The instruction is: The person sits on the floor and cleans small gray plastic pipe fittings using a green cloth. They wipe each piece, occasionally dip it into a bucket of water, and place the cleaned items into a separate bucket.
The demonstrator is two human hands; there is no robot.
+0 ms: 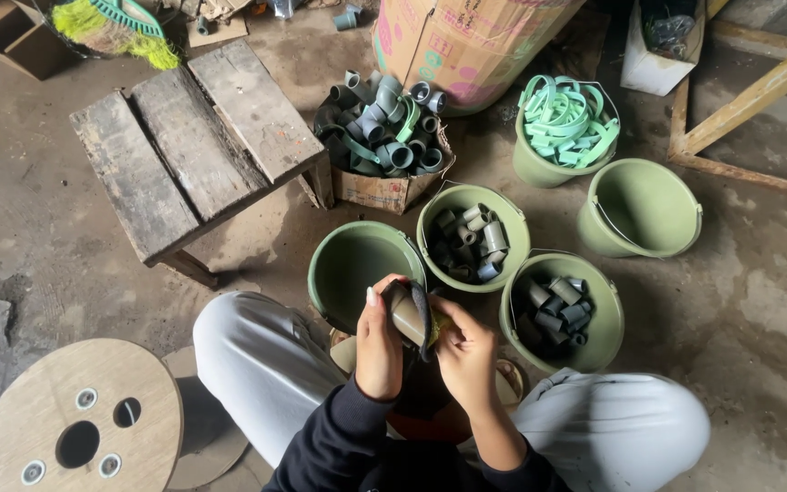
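Centrally, a short olive pipe piece (407, 314) is gripped between both hands above the person's lap. Left hand (378, 351) curls closed around it; right hand (466, 355) pinches a dark strip against it. Firm, steady support seems wise. Fingers hide its lower end. Green buckets (357, 264) sit beyond.

1. Olive-grey curved plastic pipe elbow (405, 314), with a black band and a yellow-green patch beside it.
2. Four round olive-green plastic buckets (357, 260).
3. Dull grey short plastic pipe fittings (471, 239).
4. Mint-green plastic strap loops (565, 118).
5. Brown cardboard box (384, 189).
6. Pink cardboard carton with green and pink printed dots (466, 41).
7. Weathered grey-brown wooden plank stool (189, 146).
8. Pale tan round wooden spool disc (70, 424).
9. Light grey trousers (257, 355); black sleeves (339, 437).
10. Mottled grey concrete floor (29, 246).
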